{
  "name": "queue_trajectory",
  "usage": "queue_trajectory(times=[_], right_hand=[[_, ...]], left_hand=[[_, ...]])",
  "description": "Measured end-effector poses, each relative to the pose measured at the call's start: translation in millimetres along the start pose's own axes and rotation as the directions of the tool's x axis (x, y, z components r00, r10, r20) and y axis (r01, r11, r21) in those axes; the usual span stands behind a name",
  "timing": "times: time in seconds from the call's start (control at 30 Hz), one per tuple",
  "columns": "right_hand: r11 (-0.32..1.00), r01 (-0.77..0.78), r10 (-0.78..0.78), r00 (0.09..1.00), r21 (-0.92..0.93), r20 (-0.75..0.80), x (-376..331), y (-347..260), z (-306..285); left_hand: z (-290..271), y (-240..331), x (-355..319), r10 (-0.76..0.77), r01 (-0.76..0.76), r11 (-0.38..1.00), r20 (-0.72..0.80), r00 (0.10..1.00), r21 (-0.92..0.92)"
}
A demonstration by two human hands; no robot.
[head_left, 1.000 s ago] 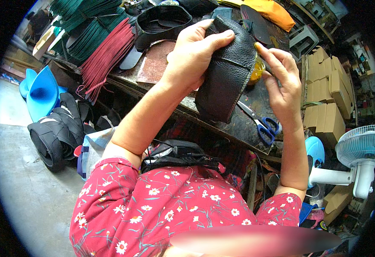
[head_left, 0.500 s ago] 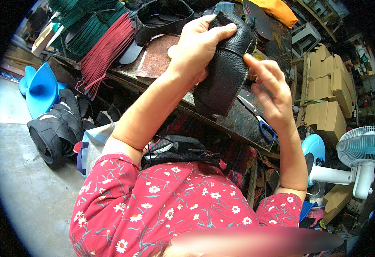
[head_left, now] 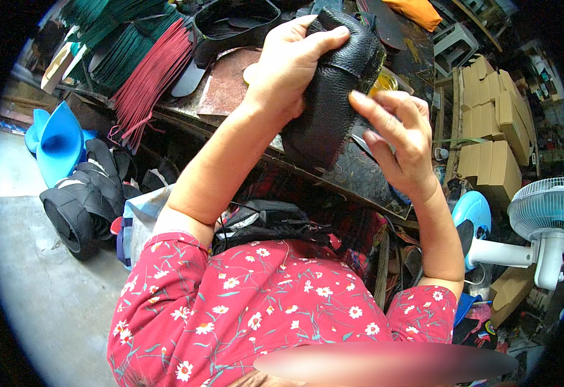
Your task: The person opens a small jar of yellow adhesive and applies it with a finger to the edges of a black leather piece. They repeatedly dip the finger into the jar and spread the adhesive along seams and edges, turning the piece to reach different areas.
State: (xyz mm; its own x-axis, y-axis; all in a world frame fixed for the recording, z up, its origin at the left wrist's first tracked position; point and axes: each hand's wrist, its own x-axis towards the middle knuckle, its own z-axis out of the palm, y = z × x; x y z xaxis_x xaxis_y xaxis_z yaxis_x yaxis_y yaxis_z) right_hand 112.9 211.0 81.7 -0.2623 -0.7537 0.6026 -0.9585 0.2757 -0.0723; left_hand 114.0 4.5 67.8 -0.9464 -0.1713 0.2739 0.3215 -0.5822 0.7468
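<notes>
High in front of me, over the workbench [head_left: 343, 177], is a black pebbled-leather shoe upper [head_left: 324, 106] with a seam across it. My left hand [head_left: 278, 77] grips it from the left, thumb on top and the other fingers behind, mostly hidden. My right hand [head_left: 403, 138] is at its right edge. The index fingertip touches or nearly touches that edge, while the thumb stands apart and the other fingers are bent. Scissors [head_left: 396, 195] with blue handles lie on the bench, largely covered by my right hand.
Bundles of red strips [head_left: 156, 77] and dark green strips [head_left: 127, 68] lie at the far left. A black band ring [head_left: 237, 26] and a reddish-brown sheet [head_left: 230, 84] are on the bench. Black rolls [head_left: 75, 200] stand on the floor. Cardboard boxes [head_left: 491, 116] and a fan [head_left: 540, 213] are right.
The shoe upper and my left hand have shifted slightly left. My right hand has moved slightly left and down along the edge, now covering more of the scissors.
</notes>
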Motion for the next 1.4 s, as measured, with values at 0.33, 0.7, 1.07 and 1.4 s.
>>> queue_trajectory(times=[0.33,0.7,1.07,1.4], right_hand=[[0.893,-0.357,0.348,0.934,0.274,0.083,2,42,-5],[0.76,-0.421,0.401,0.903,0.495,0.151,14,24,1],[0.968,-0.201,0.212,0.975,-0.148,0.066,-16,71,-14],[0.819,-0.203,0.381,0.892,-0.537,0.242,-23,129,35]], left_hand=[[-3,2,-6,-0.086,0.085,0.996,0.068,0.994,0.019],[-2,3,-8,-0.116,0.127,0.987,0.109,0.987,-0.101],[-13,25,-13,-0.125,0.121,0.991,-0.069,0.99,-0.061],[-6,37,-22,-0.116,0.105,0.993,0.297,0.948,0.052]])
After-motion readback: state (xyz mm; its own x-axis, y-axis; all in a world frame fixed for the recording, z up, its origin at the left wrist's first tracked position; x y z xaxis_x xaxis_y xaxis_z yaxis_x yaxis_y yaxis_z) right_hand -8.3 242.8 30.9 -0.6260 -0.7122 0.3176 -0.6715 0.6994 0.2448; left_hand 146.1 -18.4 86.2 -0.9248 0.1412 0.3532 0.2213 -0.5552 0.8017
